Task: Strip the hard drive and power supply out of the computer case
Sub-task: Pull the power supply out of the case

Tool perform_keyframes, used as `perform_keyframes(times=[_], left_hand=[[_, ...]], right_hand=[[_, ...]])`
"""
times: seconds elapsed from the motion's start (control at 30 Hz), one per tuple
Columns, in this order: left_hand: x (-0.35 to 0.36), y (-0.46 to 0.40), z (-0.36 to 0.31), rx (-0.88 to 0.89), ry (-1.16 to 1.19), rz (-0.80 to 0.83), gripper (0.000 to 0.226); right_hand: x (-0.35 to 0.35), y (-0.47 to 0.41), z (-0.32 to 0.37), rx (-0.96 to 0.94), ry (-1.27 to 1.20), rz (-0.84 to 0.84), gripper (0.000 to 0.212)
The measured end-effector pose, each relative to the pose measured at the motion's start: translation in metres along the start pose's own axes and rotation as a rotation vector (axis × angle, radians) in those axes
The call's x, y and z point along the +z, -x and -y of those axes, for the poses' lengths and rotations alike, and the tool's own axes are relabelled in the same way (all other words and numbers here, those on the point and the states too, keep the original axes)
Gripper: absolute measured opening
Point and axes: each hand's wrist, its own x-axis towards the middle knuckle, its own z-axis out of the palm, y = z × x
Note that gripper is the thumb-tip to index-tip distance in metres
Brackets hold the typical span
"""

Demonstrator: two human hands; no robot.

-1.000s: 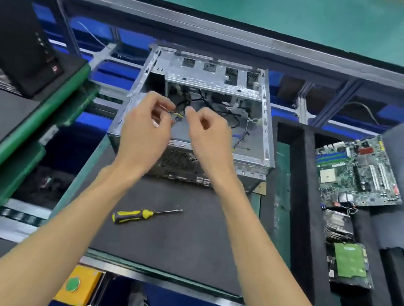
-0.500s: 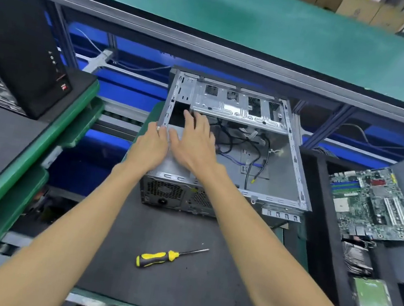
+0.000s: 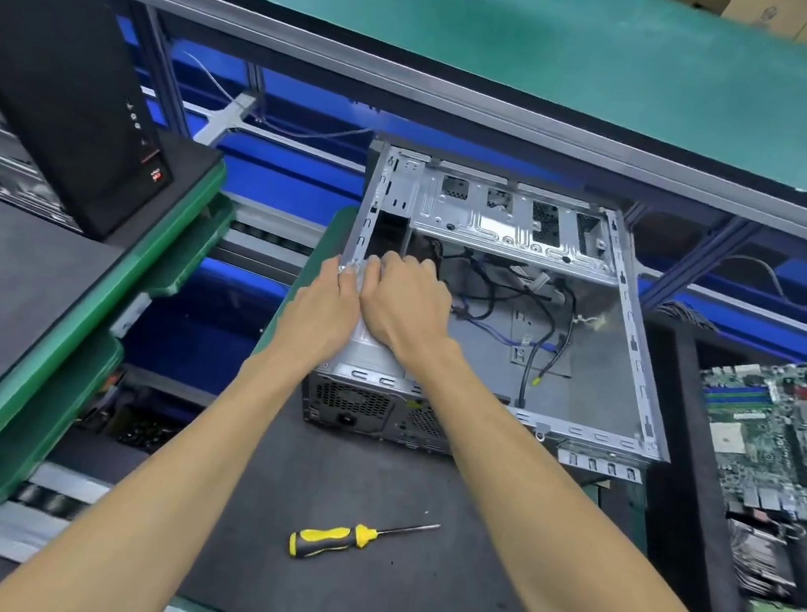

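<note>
While both hands, the left hand (image 3: 323, 307) and right hand (image 3: 404, 303), curl side by side on the power supply (image 3: 374, 353), it sits at centre frame in the computer case (image 3: 605, 365) near-left corner, long axis running away from the viewer.

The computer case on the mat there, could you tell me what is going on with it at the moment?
A person is stripping the open computer case. Both hands are at its near-left corner: the left hand and right hand grip the power supply, which sits in the case. Loose cables lie inside. A yellow-handled screwdriver lies unused on the mat, and a motherboard rests in the foam tray to the right.
</note>
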Motion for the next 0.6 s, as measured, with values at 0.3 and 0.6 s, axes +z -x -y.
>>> perform_keyframes(times=[0.3,0.6], left_hand=[[-0.018,0.036,0.023,0.403,-0.118,-0.029,0.064],[-0.026,0.053,0.060,0.784,-0.657,-0.071,0.106]], right_hand=[[-0.007,0.005,-0.007,-0.054,-0.118,0.082,0.035],[-0.030,0.052,-0.029,-0.222,-0.120,0.040,0.060]])
